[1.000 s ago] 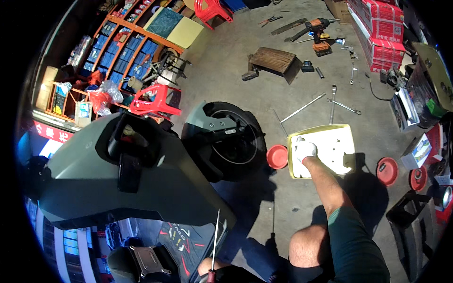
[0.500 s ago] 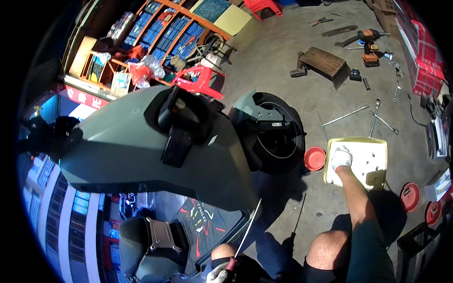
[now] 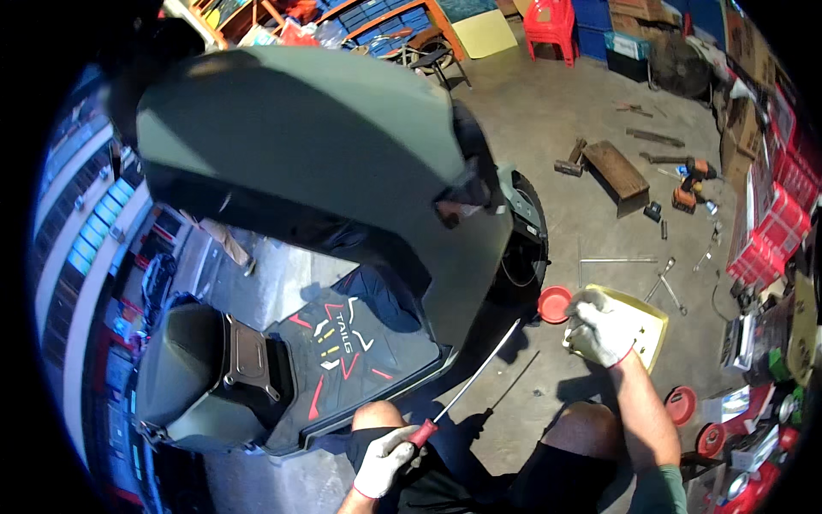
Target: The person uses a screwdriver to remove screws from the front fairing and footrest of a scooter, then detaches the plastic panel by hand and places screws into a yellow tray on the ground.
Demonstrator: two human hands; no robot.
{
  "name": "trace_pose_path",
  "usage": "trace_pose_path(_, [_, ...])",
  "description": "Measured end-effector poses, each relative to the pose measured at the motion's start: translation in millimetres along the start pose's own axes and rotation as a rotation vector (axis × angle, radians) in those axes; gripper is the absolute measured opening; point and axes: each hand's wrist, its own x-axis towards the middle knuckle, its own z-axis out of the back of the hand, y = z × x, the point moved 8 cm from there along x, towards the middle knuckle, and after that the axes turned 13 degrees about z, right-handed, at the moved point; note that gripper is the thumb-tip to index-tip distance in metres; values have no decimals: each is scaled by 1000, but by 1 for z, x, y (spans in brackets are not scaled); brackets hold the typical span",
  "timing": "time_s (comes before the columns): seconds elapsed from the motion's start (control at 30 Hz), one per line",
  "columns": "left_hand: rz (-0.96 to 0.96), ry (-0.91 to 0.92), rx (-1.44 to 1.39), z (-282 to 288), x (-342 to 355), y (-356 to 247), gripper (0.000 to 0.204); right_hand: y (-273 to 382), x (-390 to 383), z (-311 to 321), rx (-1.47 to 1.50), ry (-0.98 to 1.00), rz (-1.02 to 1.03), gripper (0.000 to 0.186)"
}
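My left hand [image 3: 384, 461], in a white glove, is closed around the red handle [image 3: 423, 433] of a long screwdriver [image 3: 475, 374]. Its thin shaft points up and to the right, toward the scooter's front. My right hand [image 3: 604, 330], gloved too, is raised over the near left part of a pale yellow tray [image 3: 655, 324]. Its fingers are bent together; anything between them is too small or hidden. Small dark pieces lie in the tray. Left of my knees stands the grey-green scooter [image 3: 300, 128], with its dark footboard [image 3: 377, 364] and seat [image 3: 184, 364].
A red bowl [image 3: 554, 304] sits left of the tray, and red round dishes [image 3: 681, 405] lie to its near right. Wrenches [image 3: 663, 281], a wooden block [image 3: 616, 176] and an orange-black power tool [image 3: 692, 182] rest on the floor. Red boxes [image 3: 779, 227] line the right side.
My right hand has risen off the tray, its fingers bent together. My left hand has come further into view with the screwdriver. The whole view has shifted.
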Motion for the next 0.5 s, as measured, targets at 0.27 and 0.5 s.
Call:
trace_pose_path(0.27, [-134, 76, 64, 28, 5, 2, 40, 15, -39, -143, 434, -76, -42, 13])
trace_pose_path(0.5, [-187, 79, 39, 73, -8, 4, 36, -7, -53, -207, 701, -22, -94, 15])
